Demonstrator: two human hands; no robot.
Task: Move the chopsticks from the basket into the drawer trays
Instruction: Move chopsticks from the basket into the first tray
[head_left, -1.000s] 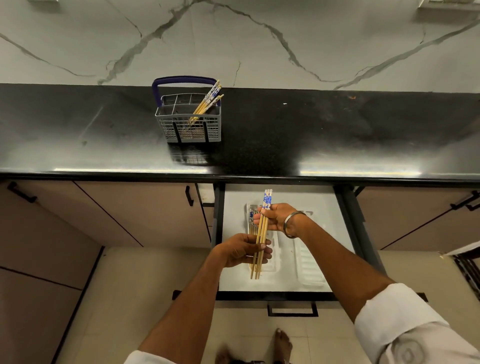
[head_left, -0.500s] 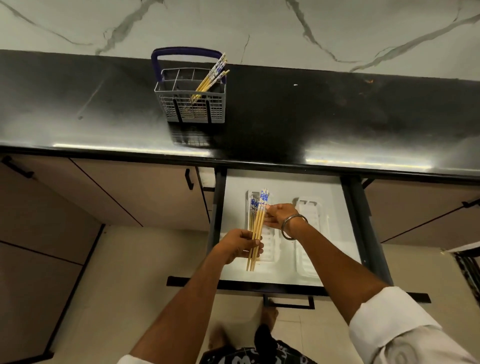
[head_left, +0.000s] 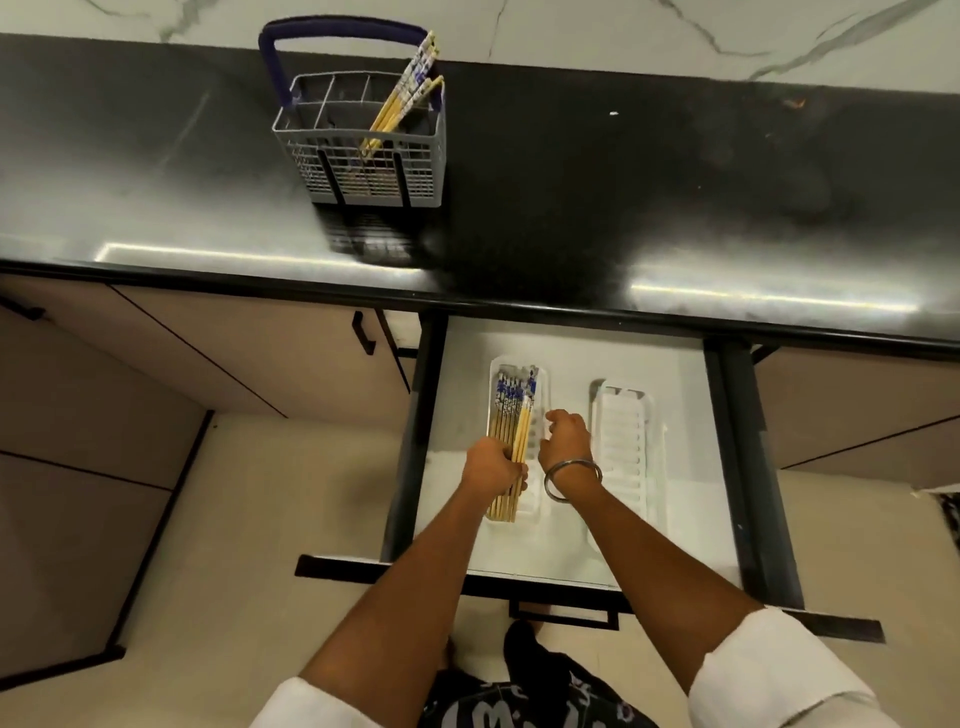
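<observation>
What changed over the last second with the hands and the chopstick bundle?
Both hands lowered the chopstick bundle into the left tray. The right hand let go; the left hand still grips it. The basket, its chopsticks and the right tray stayed put.

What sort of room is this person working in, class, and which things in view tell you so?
Most likely a home kitchen. A dark countertop runs under a marble-look wall, a cutlery basket holding chopsticks stands on it, and an open drawer below holds white trays among cabinet doors.
</observation>
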